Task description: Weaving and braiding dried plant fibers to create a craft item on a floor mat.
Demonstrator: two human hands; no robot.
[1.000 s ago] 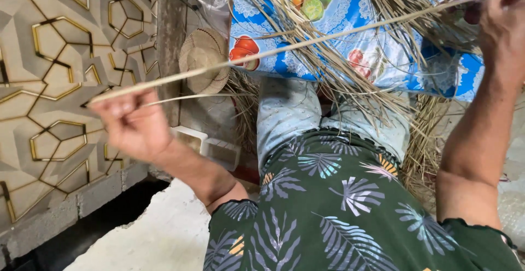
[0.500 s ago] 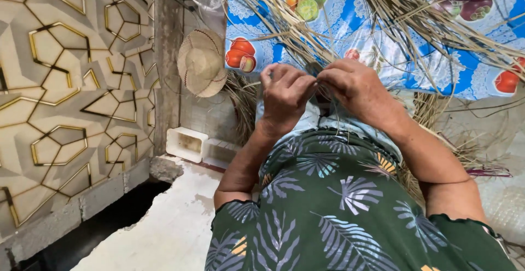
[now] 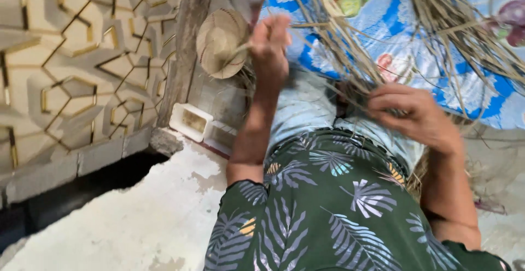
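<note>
My left hand (image 3: 272, 44) is raised in front of me, fingers closed on a thin straw strand (image 3: 243, 47) that runs off to the left past a small round woven disc (image 3: 221, 42). My right hand (image 3: 411, 112) is lower, above my lap, pinching the bundle of dry straw strips (image 3: 350, 47) that fans upward and to the right. I wear a dark green leaf-print top (image 3: 333, 211) and pale jeans (image 3: 306, 107). The picture is blurred by motion.
A blue cloth with fruit prints (image 3: 394, 36) hangs behind the straw. A beige panel with gold geometric lines (image 3: 82, 63) fills the left. A small white box (image 3: 191, 121) sits on the pale concrete floor (image 3: 136, 216) by a wooden post (image 3: 183, 47).
A second ago my arms were spread wide, stretching one strip. Then both hands met at the bundle. Now my left hand has lifted up and away with a strand; the right stays low.
</note>
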